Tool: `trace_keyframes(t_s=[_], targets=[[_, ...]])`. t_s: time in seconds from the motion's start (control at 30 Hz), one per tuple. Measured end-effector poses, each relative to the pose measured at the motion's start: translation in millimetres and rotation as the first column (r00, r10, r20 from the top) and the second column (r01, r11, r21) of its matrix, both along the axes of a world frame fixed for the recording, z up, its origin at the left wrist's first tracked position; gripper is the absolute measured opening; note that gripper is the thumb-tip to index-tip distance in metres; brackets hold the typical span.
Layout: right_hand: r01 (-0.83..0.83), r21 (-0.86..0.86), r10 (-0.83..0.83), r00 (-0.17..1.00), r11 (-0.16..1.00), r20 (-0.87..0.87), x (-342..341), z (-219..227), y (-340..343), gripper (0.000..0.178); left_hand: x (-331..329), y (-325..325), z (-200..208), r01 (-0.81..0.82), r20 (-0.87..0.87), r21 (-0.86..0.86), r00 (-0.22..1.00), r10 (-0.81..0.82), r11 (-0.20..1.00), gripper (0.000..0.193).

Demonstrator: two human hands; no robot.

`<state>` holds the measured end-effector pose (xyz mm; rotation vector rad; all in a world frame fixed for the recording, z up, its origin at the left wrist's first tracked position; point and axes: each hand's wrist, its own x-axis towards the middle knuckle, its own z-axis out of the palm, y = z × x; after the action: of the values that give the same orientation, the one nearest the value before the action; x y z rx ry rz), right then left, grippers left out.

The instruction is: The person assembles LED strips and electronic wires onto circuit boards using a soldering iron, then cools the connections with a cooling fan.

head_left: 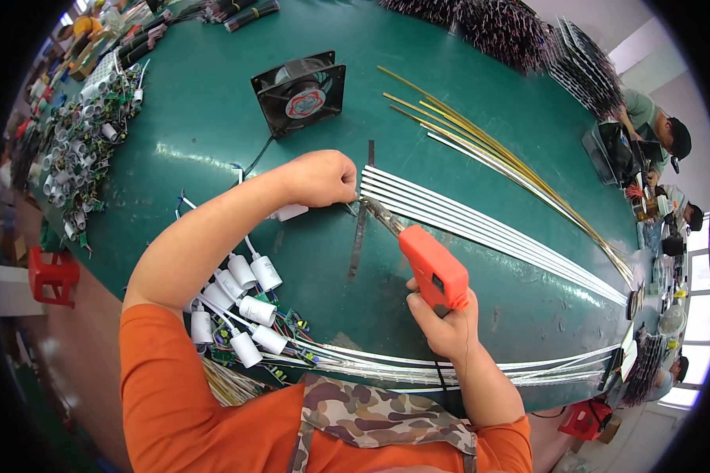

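Observation:
My right hand [442,319] is wrapped round the handle of a red soldering gun [435,264]. The gun's dark metal nose [383,215] reaches up and left to the near ends of the white strips. My left hand [323,180] is closed in a pinch right beside that tip. A thin wire [351,209] shows just below its fingers; the rest of what they grip is hidden. Several narrow white strips [489,236] lie side by side, fanning away to the right. Under my left wrist sits a white lamp-base housing [289,211], partly covered.
A black fan [300,94] stands beyond my left hand. White lamp bases [256,309] with circuit boards lie by my left elbow, with a larger pile [79,158] at far left. Yellowish strips [481,142] lie behind the white ones. Co-workers [659,130] sit along the right edge.

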<state>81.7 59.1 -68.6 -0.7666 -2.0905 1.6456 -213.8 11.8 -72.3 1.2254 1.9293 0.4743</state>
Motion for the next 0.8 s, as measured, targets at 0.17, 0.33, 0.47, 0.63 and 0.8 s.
trace_keyframes(t_s=[0.17,0.33,0.47,0.63,0.8], targets=[[-0.027,0.05,0.027,1.0,0.998,0.003,4.0,-1.1,2.1,0.025,0.5,-0.7,-0.4,-0.007,0.004,0.0,1.0,0.007,1.0,0.015],[-0.053,0.097,0.051,0.999,0.994,0.016,6.4,0.3,5.3,0.037,2.0,0.4,3.3,0.003,-0.007,-0.008,1.0,-0.003,1.0,0.015],[-0.066,0.087,0.064,0.998,0.994,0.02,4.3,-2.0,4.3,0.042,0.7,0.5,1.3,0.009,-0.015,-0.01,1.0,-0.01,1.0,0.015],[-0.032,0.058,0.033,0.999,0.998,-0.008,-0.7,1.9,1.1,0.032,1.7,0.6,2.4,0.005,-0.031,-0.014,1.0,-0.005,1.0,0.016],[-0.106,0.169,0.103,0.994,0.98,0.022,0.5,0.9,3.6,0.052,2.3,1.1,3.3,0.0,-0.036,-0.018,0.999,-0.001,1.0,0.015]])
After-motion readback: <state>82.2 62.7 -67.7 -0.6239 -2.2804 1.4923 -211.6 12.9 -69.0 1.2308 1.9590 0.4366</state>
